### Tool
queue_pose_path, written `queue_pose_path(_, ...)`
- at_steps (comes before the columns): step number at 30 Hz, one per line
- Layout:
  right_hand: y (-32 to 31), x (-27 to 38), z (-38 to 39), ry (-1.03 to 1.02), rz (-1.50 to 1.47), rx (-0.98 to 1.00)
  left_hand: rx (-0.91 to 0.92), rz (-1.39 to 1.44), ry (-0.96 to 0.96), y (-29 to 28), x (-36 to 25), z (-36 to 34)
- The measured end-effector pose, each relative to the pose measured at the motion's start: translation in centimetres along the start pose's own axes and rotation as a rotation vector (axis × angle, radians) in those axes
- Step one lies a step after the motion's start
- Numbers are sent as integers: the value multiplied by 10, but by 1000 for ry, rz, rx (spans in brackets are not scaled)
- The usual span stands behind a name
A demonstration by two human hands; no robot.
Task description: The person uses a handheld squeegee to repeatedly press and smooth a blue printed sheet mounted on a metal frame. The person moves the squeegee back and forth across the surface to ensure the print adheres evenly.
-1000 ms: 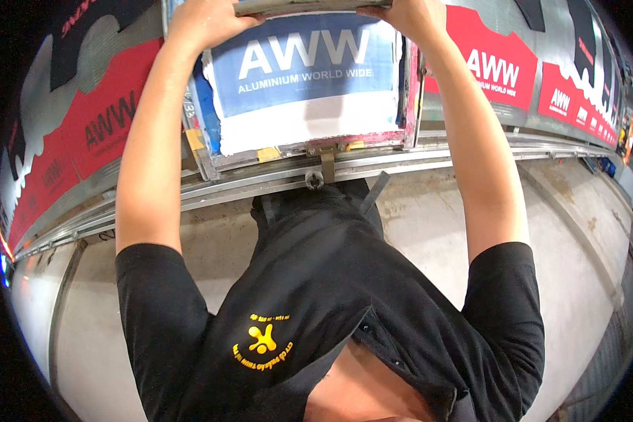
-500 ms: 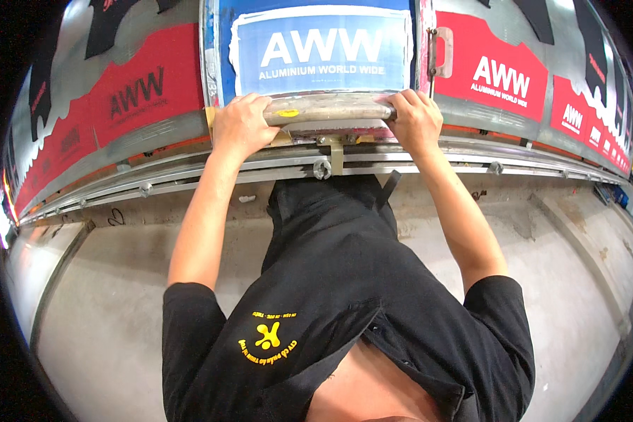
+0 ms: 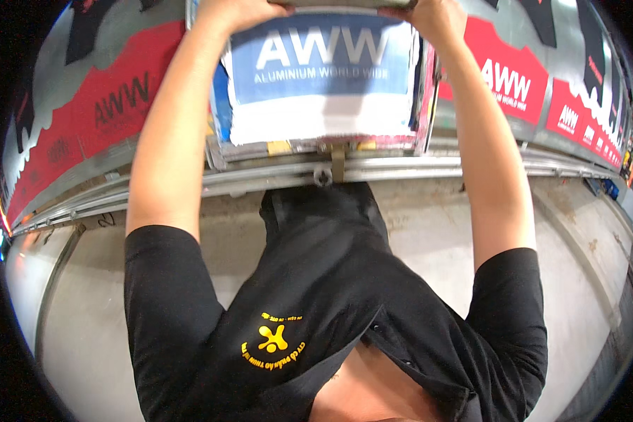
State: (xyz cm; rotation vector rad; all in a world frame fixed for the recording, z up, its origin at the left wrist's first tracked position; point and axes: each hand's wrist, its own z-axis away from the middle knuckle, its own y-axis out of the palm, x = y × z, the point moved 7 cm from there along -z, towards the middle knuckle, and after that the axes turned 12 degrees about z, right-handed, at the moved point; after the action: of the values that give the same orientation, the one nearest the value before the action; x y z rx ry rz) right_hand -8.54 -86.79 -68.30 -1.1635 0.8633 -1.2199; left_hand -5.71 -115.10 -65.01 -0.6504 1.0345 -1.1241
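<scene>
Grey straight bar (image 3: pixel 352 3): my left hand (image 3: pixel 245 10) and right hand (image 3: pixel 437 15) fingers clamp it. Uneven pressure could streak the blue-and-white rectangular screen (image 3: pixel 322 87).

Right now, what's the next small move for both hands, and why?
Probably draw the bar evenly toward the torso: the left hand and right hand grip its ends well forward, with the visible framed panel lying between bar and torso.
</scene>
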Motion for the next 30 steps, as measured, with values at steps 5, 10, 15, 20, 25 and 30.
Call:
queue_pose_path(5, 24, -2, 83, -224, 129, -373, -12, -32, 89, 50, 13, 72)
queue_pose_path(10, 48, 3, 202, -202, 42, -273, 20, 31, 6, 100, 8, 189)
queue_pose_path(15, 34, 8, 209, -301, 44, -300, 104, -12, 36, 86, -15, 198)
queue_pose_path(20, 39, 2, 168, -234, 113, 126, -39, -92, 147, 92, -30, 165)
queue_pose_path(25, 64, 0, 136, -258, 85, 369, 144, 10, 115, 108, -8, 123)
queue_pose_path(30, 69, -23, 107, -220, -233, 425, 269, 83, 171, 87, -11, 98)
